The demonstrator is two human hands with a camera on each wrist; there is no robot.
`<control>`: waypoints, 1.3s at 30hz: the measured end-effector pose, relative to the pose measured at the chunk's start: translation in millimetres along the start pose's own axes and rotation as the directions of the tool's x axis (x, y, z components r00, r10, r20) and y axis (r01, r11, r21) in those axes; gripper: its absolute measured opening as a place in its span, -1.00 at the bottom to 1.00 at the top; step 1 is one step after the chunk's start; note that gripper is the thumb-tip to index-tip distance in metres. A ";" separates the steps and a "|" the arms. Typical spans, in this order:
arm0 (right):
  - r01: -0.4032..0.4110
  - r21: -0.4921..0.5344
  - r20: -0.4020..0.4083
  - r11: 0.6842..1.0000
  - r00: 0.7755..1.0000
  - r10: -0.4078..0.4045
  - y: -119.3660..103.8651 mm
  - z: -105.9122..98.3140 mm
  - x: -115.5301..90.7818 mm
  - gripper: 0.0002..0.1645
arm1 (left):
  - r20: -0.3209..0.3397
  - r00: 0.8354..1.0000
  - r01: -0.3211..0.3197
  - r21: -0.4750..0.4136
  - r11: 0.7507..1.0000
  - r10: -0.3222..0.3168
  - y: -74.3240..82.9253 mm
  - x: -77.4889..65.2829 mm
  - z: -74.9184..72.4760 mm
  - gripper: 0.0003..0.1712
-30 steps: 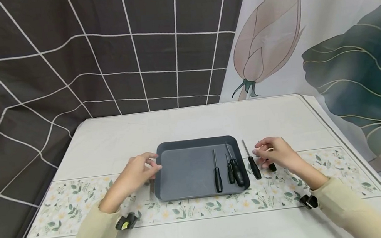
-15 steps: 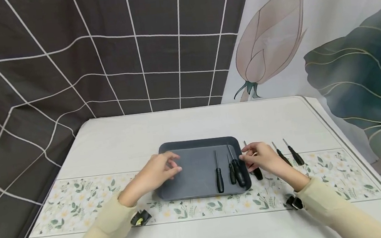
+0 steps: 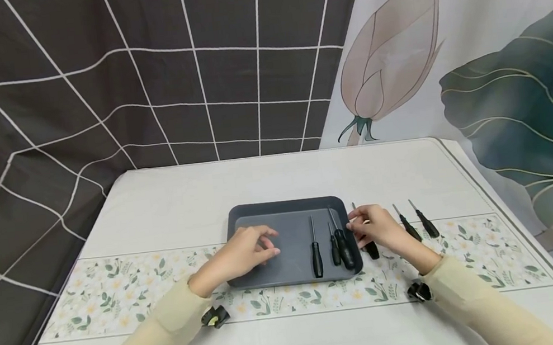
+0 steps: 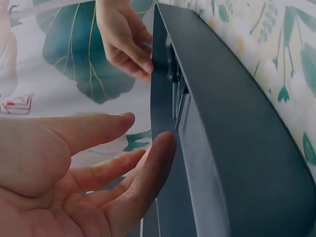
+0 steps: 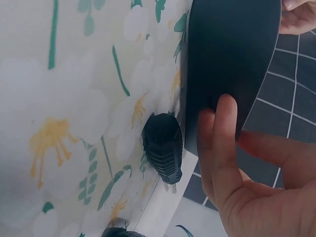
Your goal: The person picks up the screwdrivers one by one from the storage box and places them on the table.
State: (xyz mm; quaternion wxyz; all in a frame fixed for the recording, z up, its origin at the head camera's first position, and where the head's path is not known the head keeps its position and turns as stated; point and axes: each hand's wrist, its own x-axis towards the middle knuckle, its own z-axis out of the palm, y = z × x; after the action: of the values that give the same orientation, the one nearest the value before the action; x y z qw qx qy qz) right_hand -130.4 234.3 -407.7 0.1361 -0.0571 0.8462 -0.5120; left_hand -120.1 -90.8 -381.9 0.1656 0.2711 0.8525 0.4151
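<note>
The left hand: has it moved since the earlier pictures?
Yes: in the head view, the left hand went right, further across the tray from its left rim.

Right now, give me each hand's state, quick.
Left hand: open, holding nothing, above the tray.
Right hand: at the tray's right edge; whether it grips there cannot be told.

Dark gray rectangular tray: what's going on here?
A person's right hand is at the right rim of the dark gray rectangular tray; grip unclear. The left hand, holding nothing, is over its left side. Three black-handled metal screwdrivers lie in the tray, three more outside to its right.
</note>
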 end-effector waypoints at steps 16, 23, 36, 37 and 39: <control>-0.041 0.035 0.023 0.999 0.999 0.040 -1.0 0.4 1.6 -0.55 | 0.003 0.998 0.059 -0.068 0.996 -0.059 3.5 10.5 19.8 -0.57; -0.021 -0.003 0.032 1.000 0.999 0.021 -2.5 -3.1 3.3 -0.60 | 0.014 0.995 0.103 -0.123 0.987 -0.102 8.0 18.9 25.9 -0.52; -0.022 -0.028 0.041 0.999 0.999 0.023 -5.9 -5.0 4.9 -0.61 | 0.038 0.985 0.170 -0.274 0.947 -0.166 9.9 33.4 35.7 -0.51; -0.026 -0.025 0.041 0.999 0.999 0.027 -6.3 -4.9 4.6 -0.61 | 0.044 0.985 0.174 -0.285 0.943 -0.168 10.3 34.6 36.7 -0.52; -0.028 -0.024 0.043 0.999 0.999 0.029 -6.5 -5.0 3.9 -0.61 | 0.056 0.984 0.181 -0.299 0.937 -0.172 11.1 36.8 39.0 -0.54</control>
State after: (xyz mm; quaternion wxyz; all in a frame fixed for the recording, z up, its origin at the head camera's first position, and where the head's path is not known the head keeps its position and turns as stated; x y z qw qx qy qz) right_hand -135.9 234.5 -400.5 0.1612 -0.0575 0.8497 -0.4987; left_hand -126.1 -39.0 -398.6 0.2538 0.1711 0.7973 0.5202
